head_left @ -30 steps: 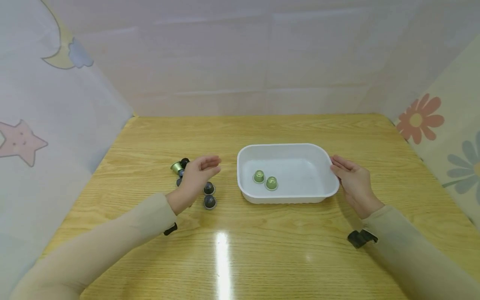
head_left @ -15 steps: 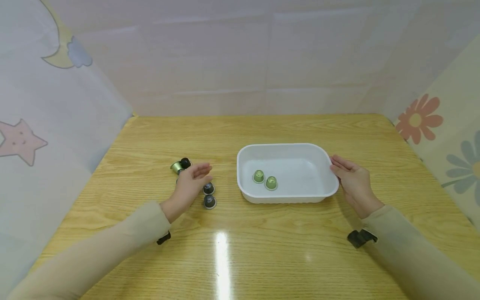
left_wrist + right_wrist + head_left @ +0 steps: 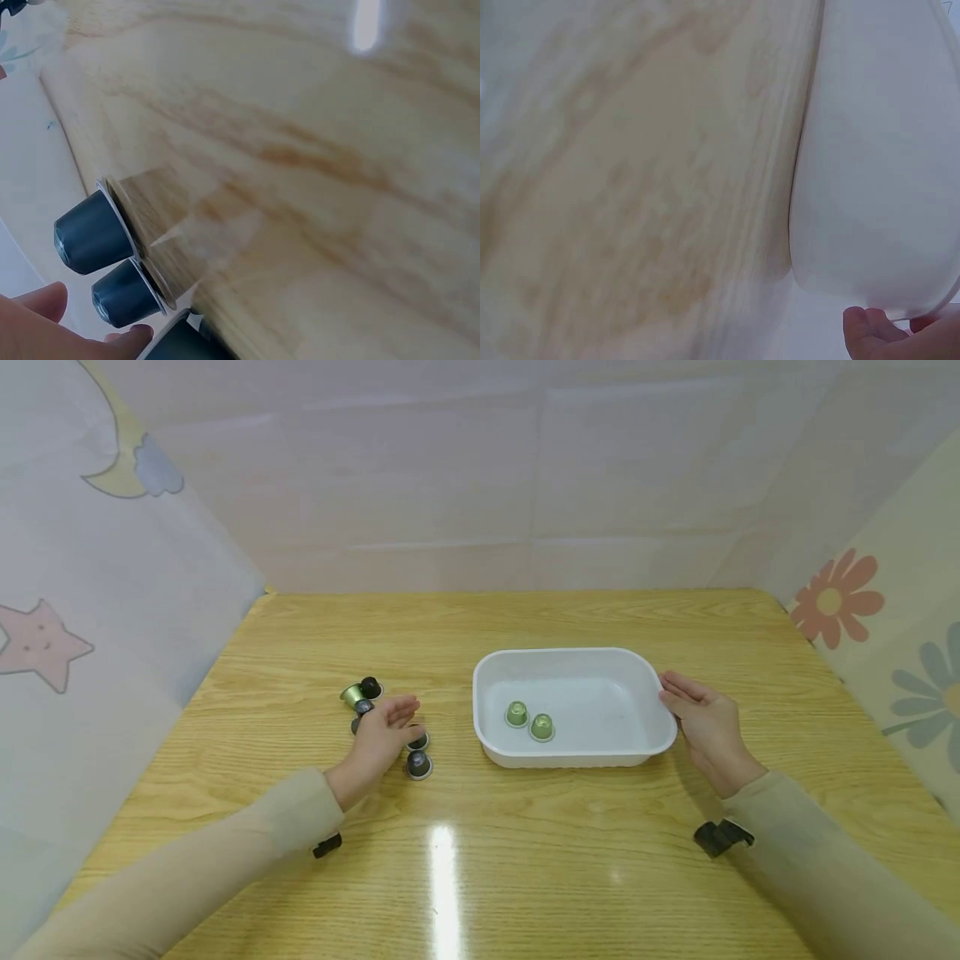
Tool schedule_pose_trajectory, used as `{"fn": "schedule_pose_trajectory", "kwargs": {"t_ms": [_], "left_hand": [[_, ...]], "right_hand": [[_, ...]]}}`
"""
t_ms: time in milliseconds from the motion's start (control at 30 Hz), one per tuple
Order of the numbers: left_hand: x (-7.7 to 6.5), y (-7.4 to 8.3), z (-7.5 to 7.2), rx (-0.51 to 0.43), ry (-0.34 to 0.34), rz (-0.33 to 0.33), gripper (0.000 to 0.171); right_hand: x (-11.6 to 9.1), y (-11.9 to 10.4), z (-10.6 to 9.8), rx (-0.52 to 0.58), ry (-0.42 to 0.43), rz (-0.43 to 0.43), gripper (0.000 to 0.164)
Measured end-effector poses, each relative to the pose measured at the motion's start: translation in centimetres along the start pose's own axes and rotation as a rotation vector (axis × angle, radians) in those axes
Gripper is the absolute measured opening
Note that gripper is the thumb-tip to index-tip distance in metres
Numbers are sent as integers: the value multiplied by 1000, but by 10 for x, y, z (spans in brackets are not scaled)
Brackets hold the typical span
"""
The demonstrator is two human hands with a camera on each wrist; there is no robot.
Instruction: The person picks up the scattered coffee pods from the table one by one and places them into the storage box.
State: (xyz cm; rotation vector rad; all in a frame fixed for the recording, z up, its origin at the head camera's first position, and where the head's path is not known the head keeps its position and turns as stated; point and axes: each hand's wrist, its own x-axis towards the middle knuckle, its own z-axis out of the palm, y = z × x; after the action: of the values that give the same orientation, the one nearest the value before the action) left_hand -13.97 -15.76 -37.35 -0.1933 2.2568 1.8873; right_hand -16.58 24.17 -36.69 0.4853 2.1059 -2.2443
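My left hand (image 3: 381,737) hovers over several coffee capsules on the table, fingers loosely extended and thumb beside a dark capsule (image 3: 417,741). Just nearer stands a second dark capsule (image 3: 419,766). Both also appear in the left wrist view, the larger capsule (image 3: 94,234) in front, with my thumb (image 3: 129,343) close to the smaller. Whether the thumb touches it, I cannot tell. My right hand (image 3: 705,727) grips the right end of a white plastic tub (image 3: 600,702), in which two green capsules sit. In the right wrist view, fingertips (image 3: 864,326) hold its rim.
Left of my left hand lie a tipped green capsule (image 3: 351,695), a black capsule (image 3: 370,686) and a dark capsule (image 3: 363,707), with another partly hidden. Inside the tub are a green capsule (image 3: 517,713) and its neighbour. The wooden table (image 3: 540,852) meets cloth walls at the back and sides.
My left hand has moved left and slightly nearer, coming down over the dark capsules, and the capsules behind it show more. The right hand and tub stay put.
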Motion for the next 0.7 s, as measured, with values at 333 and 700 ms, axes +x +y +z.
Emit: {"fn": "schedule_pose_trajectory", "kwargs": {"t_ms": [333,700], "left_hand": [[3,-5,-1,81,-4,-42,56],[6,-9,2,118,-1,-50,51]], "right_hand": [[-1,-1,2,-2,5,-4,55],[0,-2,4,15,25,12,55]]}}
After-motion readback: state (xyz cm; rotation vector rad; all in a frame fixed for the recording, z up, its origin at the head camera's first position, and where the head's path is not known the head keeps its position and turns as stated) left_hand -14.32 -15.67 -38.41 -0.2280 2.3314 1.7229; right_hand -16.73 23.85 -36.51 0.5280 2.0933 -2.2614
